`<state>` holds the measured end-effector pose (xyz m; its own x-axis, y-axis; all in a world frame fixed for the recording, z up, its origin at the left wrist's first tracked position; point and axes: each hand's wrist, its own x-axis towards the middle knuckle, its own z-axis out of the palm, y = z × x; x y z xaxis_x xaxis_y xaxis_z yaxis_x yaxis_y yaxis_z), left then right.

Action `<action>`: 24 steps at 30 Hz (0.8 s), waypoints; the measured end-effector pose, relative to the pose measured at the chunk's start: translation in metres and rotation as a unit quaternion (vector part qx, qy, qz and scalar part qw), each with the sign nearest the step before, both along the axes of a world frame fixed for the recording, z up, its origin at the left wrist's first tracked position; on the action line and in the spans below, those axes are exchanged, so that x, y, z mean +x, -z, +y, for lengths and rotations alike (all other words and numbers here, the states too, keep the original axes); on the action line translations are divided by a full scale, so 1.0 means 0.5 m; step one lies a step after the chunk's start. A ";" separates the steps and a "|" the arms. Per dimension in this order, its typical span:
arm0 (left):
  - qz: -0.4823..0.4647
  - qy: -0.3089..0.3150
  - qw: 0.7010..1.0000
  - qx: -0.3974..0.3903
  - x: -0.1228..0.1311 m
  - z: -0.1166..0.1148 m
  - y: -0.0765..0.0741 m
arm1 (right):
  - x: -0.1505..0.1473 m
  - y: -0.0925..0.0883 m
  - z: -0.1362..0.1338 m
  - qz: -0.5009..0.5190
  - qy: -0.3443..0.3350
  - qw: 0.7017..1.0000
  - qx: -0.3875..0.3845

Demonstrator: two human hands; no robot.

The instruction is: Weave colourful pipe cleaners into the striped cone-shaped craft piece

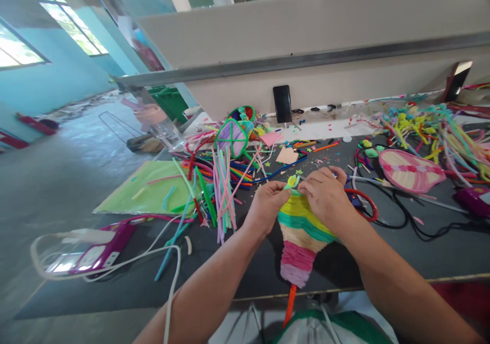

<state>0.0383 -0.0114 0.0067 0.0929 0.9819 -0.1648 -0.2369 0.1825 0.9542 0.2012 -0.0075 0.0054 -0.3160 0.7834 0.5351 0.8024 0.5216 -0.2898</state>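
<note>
A striped pipe-cleaner piece hangs near the table's front edge, banded yellow, green, cream, pink and lilac, narrowing downward to an orange stem. My left hand pinches its upper left corner beside a small yellow and green loop. My right hand is closed along the upper right edge, its fingertips close to the loop. The right hand's fingers cover part of the top edge, so what exactly lies between them is partly hidden.
Loose pipe cleaners lie left of the hands, near a green sheet and a purple power strip with white cable. A phone leans on the back panel. To the right are a pink-edged piece and a pipe-cleaner heap.
</note>
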 end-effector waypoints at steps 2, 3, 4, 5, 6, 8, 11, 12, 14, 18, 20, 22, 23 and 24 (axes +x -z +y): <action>0.005 0.001 1.000 0.003 0.000 0.002 0.002 | 0.000 0.000 0.000 0.000 -0.005 1.000 -0.002; 0.005 0.000 1.000 0.006 -0.001 0.002 0.002 | 0.000 0.000 0.000 0.000 -0.010 1.000 -0.004; 0.004 -0.002 1.000 0.007 -0.001 0.003 0.003 | 0.000 0.001 0.000 -0.002 -0.016 1.000 -0.007; 0.001 -0.004 1.000 0.008 -0.002 0.003 0.004 | -0.001 0.001 -0.001 -0.002 -0.021 1.000 -0.010; -0.002 -0.006 1.000 0.009 -0.002 0.004 0.004 | -0.001 0.001 -0.001 -0.003 -0.026 1.000 -0.013; -0.006 -0.005 1.000 0.011 -0.002 0.004 0.005 | -0.001 0.000 -0.001 -0.010 -0.039 0.999 -0.021; 0.006 0.000 1.000 0.015 -0.001 0.004 0.008 | 0.001 -0.002 0.002 -0.017 -0.056 0.998 -0.031; 0.016 0.001 1.000 0.016 0.000 0.004 0.009 | 0.002 -0.003 0.003 -0.016 -0.058 0.998 -0.033; 0.040 -0.003 0.999 0.019 0.001 0.005 0.012 | 0.005 -0.006 0.005 -0.007 -0.053 0.998 -0.031; 0.110 -0.008 0.993 0.036 0.001 0.007 0.023 | 0.007 -0.016 0.002 0.003 -0.055 0.998 -0.015; 0.147 0.005 0.988 0.055 -0.001 0.008 0.028 | 0.004 -0.021 -0.002 -0.006 -0.055 0.998 -0.009; 0.174 0.023 0.981 0.079 -0.003 0.006 0.030 | 0.000 -0.025 -0.007 -0.025 -0.050 0.998 -0.005; 0.187 0.029 0.978 0.091 -0.004 0.005 0.029 | -0.002 -0.029 -0.009 -0.036 -0.048 0.998 -0.003; 0.200 0.035 0.974 0.103 -0.005 0.003 0.028 | -0.005 -0.034 -0.012 -0.046 -0.048 0.998 0.000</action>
